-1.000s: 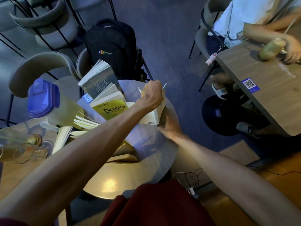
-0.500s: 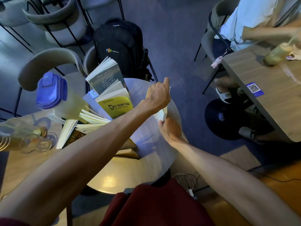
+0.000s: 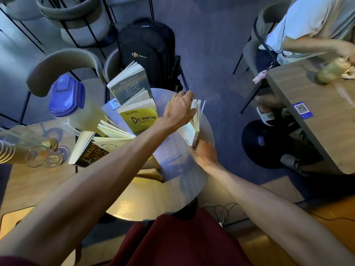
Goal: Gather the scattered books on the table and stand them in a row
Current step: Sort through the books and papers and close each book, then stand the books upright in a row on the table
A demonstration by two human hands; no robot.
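A pale book (image 3: pixel 194 129) stands on edge at the right rim of the round table (image 3: pixel 172 175), its pages fanned apart. My left hand (image 3: pixel 178 112) grips its top edge. My right hand (image 3: pixel 203 154) holds its lower corner at the spine. To the left, a grey book (image 3: pixel 128 87) and a yellow book (image 3: pixel 141 120) stand upright, one behind the other. A fanned-open book (image 3: pixel 113 131) and a dark book with gold lettering (image 3: pixel 88 156) lie beside them. One more book (image 3: pixel 151 172) lies partly hidden under my left forearm.
A jug with a blue lid (image 3: pixel 67 96) and several glasses (image 3: pixel 44 156) sit at the left. A black backpack (image 3: pixel 148 50) rests on a chair beyond the table. Another person sits at a wooden table (image 3: pixel 317 116) to the right. Cables (image 3: pixel 221 212) lie on the floor.
My left hand has tipped the pale book more upright, and its pages have fanned out. My right hand has come off the tabletop onto the book's lower corner.
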